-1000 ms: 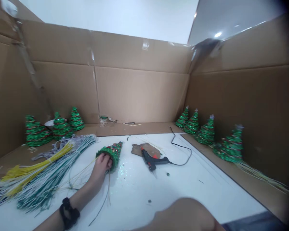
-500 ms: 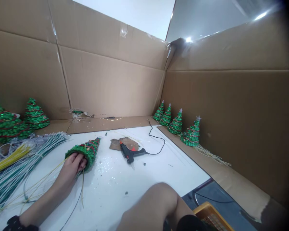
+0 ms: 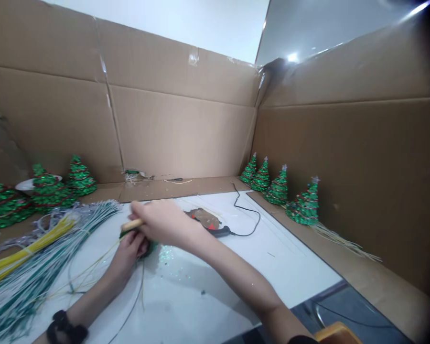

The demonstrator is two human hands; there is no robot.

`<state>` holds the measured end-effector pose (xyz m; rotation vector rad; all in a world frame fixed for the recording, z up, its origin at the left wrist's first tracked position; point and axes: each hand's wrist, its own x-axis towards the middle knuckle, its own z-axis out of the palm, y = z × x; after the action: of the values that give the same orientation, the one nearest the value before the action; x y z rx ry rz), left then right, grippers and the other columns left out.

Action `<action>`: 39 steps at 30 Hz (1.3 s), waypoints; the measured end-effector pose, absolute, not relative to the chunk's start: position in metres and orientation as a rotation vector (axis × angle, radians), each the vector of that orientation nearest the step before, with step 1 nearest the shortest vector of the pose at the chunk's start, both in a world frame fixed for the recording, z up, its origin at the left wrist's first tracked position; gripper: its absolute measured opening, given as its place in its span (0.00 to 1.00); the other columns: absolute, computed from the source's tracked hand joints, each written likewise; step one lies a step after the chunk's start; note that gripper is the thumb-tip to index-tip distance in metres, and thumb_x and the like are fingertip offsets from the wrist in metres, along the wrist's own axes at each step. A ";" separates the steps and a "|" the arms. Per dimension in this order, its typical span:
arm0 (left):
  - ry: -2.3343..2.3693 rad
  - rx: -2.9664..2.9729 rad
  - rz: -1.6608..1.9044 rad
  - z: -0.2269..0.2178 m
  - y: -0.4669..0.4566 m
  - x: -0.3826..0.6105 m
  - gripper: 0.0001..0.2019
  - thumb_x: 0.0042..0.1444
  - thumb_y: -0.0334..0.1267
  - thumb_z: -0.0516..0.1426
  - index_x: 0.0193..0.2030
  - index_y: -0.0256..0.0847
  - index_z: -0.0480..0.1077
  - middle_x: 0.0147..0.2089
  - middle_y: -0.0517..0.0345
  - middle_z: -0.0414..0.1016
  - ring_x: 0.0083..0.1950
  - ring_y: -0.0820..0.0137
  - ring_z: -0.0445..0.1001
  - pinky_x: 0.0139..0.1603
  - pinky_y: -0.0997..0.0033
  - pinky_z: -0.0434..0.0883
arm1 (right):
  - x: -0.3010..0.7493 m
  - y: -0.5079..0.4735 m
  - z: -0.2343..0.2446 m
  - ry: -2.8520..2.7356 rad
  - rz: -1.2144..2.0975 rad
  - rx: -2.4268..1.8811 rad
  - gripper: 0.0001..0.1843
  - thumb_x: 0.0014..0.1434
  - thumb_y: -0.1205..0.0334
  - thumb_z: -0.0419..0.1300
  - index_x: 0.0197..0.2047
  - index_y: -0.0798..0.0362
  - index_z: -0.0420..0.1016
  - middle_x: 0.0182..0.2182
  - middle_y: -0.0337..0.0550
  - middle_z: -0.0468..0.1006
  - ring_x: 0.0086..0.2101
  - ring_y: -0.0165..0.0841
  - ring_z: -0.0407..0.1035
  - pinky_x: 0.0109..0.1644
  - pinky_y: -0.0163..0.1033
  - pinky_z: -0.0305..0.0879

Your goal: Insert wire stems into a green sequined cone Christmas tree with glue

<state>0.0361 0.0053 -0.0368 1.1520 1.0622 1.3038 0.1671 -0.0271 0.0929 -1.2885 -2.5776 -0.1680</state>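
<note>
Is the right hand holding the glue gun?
No, the right hand holds something tan, while the glue gun lies apart on the white table.

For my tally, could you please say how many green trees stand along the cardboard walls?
7: at left, a cropped tree, middle tree and rear tree; at right, a farthest tree, second tree, third tree and nearest tree. Others may be hidden.

worn on the head, looking forward and down from the near side of the white table (image 3: pixel 283 253). close above the left hand (image 3: pixel 129 249) and right hand (image 3: pixel 159 220), well back from the far cardboard panel (image 3: pixel 186 129). wide in sweep, from green tinsel trees (image 3: pixel 52 191) at left to the cardboard side panel (image 3: pixel 361 148) at right.
</note>
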 end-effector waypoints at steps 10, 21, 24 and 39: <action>0.987 1.090 1.258 -0.034 0.001 0.037 0.15 0.44 0.47 0.58 0.24 0.40 0.58 0.16 0.70 0.56 0.18 0.80 0.53 0.19 0.78 0.50 | 0.160 0.012 0.062 -2.442 -0.295 -1.467 0.08 0.60 0.60 0.56 0.37 0.56 0.71 0.33 0.48 0.78 0.36 0.38 0.72 0.34 0.36 0.60; 0.952 1.000 1.295 -0.031 0.000 0.035 0.15 0.43 0.46 0.59 0.26 0.41 0.57 0.16 0.73 0.53 0.18 0.81 0.52 0.20 0.79 0.48 | 0.156 0.017 0.056 -2.468 -0.211 -1.436 0.05 0.60 0.66 0.54 0.36 0.54 0.71 0.34 0.47 0.78 0.34 0.36 0.72 0.33 0.34 0.57; 0.961 0.985 1.305 -0.032 0.001 0.035 0.15 0.42 0.45 0.60 0.26 0.40 0.57 0.18 0.74 0.52 0.17 0.82 0.50 0.20 0.79 0.47 | 0.159 0.022 0.051 -2.488 -0.155 -1.325 0.06 0.59 0.71 0.53 0.37 0.55 0.70 0.34 0.47 0.77 0.33 0.35 0.70 0.32 0.33 0.55; 0.899 0.953 1.233 -0.037 0.007 0.028 0.14 0.41 0.41 0.58 0.23 0.41 0.54 0.16 0.71 0.53 0.17 0.81 0.52 0.19 0.79 0.47 | 0.174 0.054 0.020 -2.162 0.893 -0.764 0.12 0.57 0.65 0.52 0.25 0.51 0.53 0.22 0.32 0.59 0.26 0.28 0.59 0.28 0.30 0.52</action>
<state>0.0281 0.0066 -0.0371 0.9531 0.8990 1.2331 0.1735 0.0538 0.0197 -0.7641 -2.1623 0.8932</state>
